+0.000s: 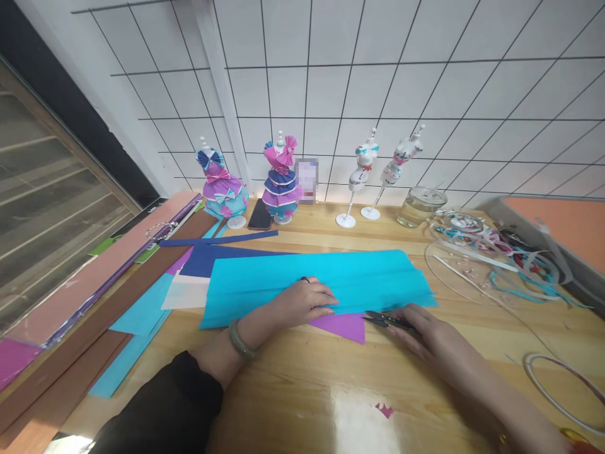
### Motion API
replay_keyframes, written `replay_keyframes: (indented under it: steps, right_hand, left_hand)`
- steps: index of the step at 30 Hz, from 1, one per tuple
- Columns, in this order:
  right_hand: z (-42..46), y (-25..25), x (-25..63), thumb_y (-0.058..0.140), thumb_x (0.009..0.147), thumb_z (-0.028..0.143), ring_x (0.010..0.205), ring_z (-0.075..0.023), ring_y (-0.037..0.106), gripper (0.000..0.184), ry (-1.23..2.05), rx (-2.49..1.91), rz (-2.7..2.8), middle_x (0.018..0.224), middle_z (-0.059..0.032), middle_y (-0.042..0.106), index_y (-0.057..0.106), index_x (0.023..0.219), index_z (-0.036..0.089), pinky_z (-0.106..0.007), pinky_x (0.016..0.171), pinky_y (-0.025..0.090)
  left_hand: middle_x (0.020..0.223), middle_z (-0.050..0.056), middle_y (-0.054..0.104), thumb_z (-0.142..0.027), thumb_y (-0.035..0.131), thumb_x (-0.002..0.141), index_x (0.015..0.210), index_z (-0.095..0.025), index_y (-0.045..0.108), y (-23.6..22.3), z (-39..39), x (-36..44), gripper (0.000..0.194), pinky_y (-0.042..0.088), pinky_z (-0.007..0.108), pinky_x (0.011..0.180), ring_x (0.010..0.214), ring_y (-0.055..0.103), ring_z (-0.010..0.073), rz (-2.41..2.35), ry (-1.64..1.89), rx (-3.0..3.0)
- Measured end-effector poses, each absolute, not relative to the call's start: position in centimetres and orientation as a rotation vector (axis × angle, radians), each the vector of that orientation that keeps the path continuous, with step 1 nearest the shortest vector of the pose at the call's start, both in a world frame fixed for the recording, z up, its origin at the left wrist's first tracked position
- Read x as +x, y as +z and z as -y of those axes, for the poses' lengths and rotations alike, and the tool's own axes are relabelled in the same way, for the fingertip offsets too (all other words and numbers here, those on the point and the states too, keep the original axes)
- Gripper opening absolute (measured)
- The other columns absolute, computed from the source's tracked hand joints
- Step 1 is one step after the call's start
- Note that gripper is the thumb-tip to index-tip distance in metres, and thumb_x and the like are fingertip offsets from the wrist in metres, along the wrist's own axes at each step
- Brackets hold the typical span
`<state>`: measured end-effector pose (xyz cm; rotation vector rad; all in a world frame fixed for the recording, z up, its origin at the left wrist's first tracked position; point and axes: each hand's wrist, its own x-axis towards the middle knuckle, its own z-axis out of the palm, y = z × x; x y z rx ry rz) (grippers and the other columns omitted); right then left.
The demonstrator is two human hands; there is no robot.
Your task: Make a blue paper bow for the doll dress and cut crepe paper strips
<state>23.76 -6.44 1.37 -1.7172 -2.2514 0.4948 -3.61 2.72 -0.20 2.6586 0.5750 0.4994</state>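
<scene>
A wide sheet of bright blue crepe paper [359, 277] lies across the middle of the wooden table. My left hand [302, 301] rests on it with the fingers stretched out, pressing near its front edge. From under that edge a piece of purple paper [347, 328] sticks out. Closed around the handles of dark scissors [378, 319] is my right hand [420, 331]; the blades point left, by the front edge of the blue sheet and the corner of the purple piece. Behind the blue sheet, a navy sheet [198, 261] is partly covered.
Brown, pink and light blue paper lies at the left, with a navy strip [227, 239] across it. Two dressed mini mannequins, a phone [261, 215] and two barer mannequins line the back. At right are a glass jar [420, 207], tangled ribbons and a ring [562, 384].
</scene>
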Motion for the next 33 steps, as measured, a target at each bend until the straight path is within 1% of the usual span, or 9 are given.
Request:
replay_keyframes:
  steps: [6,10,15,21,25,33]
  right_hand:
    - [5.4,1.4,23.2,0.040,0.087,0.048,0.078,-0.0185,0.063,0.032,0.523,-1.621,2.337,0.093,-0.0048,0.064,0.061,0.098,0.026,-0.031,0.067,0.050]
    - [4.9,1.7,22.7,0.039,0.088,0.046,0.080,-0.0178,0.063,0.031,0.507,-1.580,2.385,0.096,-0.0043,0.063,0.060,0.099,0.027,-0.031,0.068,0.049]
    - [4.5,1.7,22.3,0.040,0.088,0.044,0.082,-0.0172,0.063,0.029,0.501,-1.495,2.391,0.094,-0.0039,0.065,0.060,0.098,0.026,-0.029,0.068,0.049]
    - [4.1,0.8,22.1,0.046,0.086,0.043,0.089,-0.0176,0.061,0.027,0.473,-1.414,2.385,0.096,-0.0047,0.065,0.060,0.099,0.023,-0.030,0.075,0.049]
    - [4.0,0.6,22.1,0.047,0.086,0.040,0.089,-0.0173,0.060,0.024,0.488,-1.368,2.378,0.095,-0.0048,0.065,0.060,0.098,0.023,-0.030,0.074,0.049]
    - [3.8,0.3,22.2,0.048,0.086,0.039,0.088,-0.0173,0.060,0.022,0.500,-1.342,2.371,0.094,-0.0047,0.065,0.060,0.097,0.023,-0.030,0.074,0.049]
  left_hand:
    - [0.107,0.001,0.063,-0.032,0.050,0.087,0.095,-0.024,0.068,-0.4,-2.9,-3.6,0.022,0.036,0.028,0.080,0.091,0.052,0.0152,-0.612,0.472,2.643]
    - [0.108,0.001,0.062,-0.032,0.052,0.085,0.092,-0.026,0.069,-0.7,-2.9,-3.6,0.020,0.036,0.028,0.081,0.091,0.052,0.0149,-0.612,0.476,2.660]
    - [0.110,0.002,0.060,-0.033,0.055,0.083,0.090,-0.026,0.070,-0.8,-2.8,-3.6,0.019,0.036,0.029,0.083,0.091,0.051,0.0156,-0.617,0.475,2.664]
    - [0.111,0.004,0.059,-0.035,0.054,0.084,0.089,-0.025,0.071,-0.6,-2.6,-3.6,0.020,0.036,0.029,0.084,0.092,0.050,0.0162,-0.629,0.454,2.684]
    - [0.111,0.003,0.059,-0.035,0.054,0.083,0.088,-0.026,0.071,-0.8,-2.8,-3.5,0.020,0.036,0.029,0.083,0.091,0.051,0.0157,-0.634,0.454,2.688]
    - [0.113,0.002,0.058,-0.035,0.054,0.084,0.088,-0.027,0.071,-1.3,-2.9,-3.6,0.019,0.033,0.029,0.088,0.093,0.051,0.0152,-0.626,0.473,2.678]
